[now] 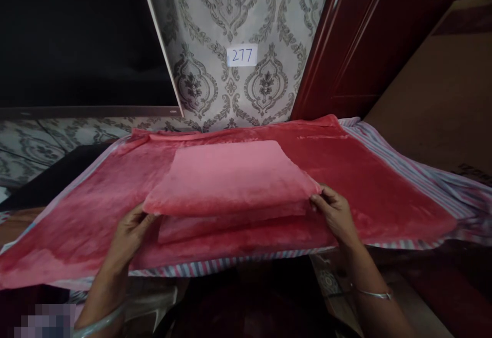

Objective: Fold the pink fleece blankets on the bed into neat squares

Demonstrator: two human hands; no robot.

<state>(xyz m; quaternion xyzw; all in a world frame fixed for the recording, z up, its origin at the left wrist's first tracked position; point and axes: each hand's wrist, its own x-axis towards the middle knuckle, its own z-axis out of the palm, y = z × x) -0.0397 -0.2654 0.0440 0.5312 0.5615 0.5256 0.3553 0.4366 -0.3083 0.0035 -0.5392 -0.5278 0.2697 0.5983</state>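
A pink plush cloth, folded into a layered rectangle, lies in the middle of a larger red plush blanket. My left hand pinches the near left corner of its top layer, thumb against fingers. At the near right corner, my right hand grips the same layer between thumb and fingers. That front edge is lifted a little, and the lower folds show beneath it. Both wrists wear bangles.
Under the red blanket lies a striped sheet that hangs past the near edge. A dark television screen stands at the back left. A cardboard box and a dark red wooden door are at the right. A paper label is on the patterned wall.
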